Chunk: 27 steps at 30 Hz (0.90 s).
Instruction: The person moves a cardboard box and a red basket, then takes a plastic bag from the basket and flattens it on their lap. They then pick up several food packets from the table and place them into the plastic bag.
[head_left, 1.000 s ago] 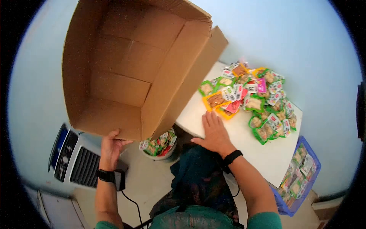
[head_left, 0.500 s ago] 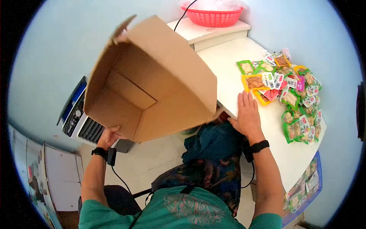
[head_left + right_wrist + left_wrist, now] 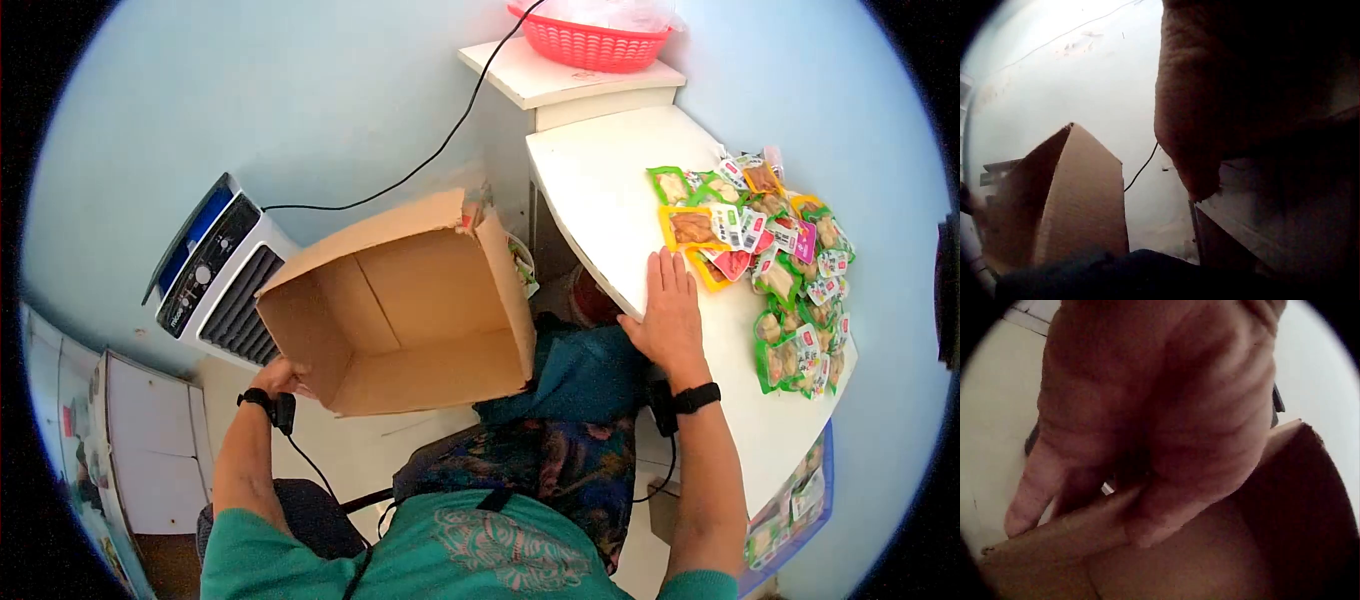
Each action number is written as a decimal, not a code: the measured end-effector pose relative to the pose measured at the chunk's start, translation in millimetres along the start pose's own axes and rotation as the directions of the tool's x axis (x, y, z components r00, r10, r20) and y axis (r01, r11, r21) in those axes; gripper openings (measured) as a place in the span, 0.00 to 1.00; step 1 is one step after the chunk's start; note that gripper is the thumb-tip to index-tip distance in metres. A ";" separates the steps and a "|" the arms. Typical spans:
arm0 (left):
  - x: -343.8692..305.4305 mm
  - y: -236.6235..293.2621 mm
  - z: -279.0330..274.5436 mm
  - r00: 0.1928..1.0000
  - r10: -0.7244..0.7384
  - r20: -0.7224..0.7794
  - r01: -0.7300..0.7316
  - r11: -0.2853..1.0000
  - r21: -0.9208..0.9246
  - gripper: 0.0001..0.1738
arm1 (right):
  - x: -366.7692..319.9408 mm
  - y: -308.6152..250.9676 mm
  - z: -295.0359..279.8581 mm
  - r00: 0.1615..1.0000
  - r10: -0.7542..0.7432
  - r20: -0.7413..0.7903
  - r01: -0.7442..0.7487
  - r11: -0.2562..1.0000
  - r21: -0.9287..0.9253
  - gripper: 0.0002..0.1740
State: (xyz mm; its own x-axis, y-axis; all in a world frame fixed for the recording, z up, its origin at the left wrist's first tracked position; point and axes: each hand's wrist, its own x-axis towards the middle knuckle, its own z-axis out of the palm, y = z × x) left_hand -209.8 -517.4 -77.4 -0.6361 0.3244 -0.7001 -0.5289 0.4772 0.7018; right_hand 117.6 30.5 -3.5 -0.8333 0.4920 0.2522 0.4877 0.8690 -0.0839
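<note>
My left hand grips the near left edge of a cardboard box, its open side tilted toward me. In the left wrist view, the thumb lies on the inner side of the box wall and the fingers on the outer side. The inside I can see is bare cardboard. My right hand rests flat on the white table, fingers straight, fingertips just short of a pile of sealed snack packets in green, yellow and red.
A blue crate of packets stands below the table's right side. Left of the box is a white air cooler with a black cord. A red basket sits on a raised shelf. Behind the box shows a bin holding packets.
The box has come down from high on the left to a lower place before my lap, tipping as it goes. My right hand stays flat on the table. The head view has shifted.
</note>
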 end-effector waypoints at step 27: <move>22.4 -242.0 -138.4 0.928 -0.365 -0.075 0.332 0.719 0.610 0.12 | 8.8 -10.4 -0.8 1.000 -0.010 0.012 0.011 0.995 -0.099 0.51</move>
State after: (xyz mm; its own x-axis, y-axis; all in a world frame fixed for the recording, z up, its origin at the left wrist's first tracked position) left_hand -173.8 -738.7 -244.6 -0.4396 0.0660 -0.8958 -0.2488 0.9493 0.1920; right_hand 105.4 25.7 0.4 -0.8409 0.4841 0.2418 0.5021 0.8647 0.0149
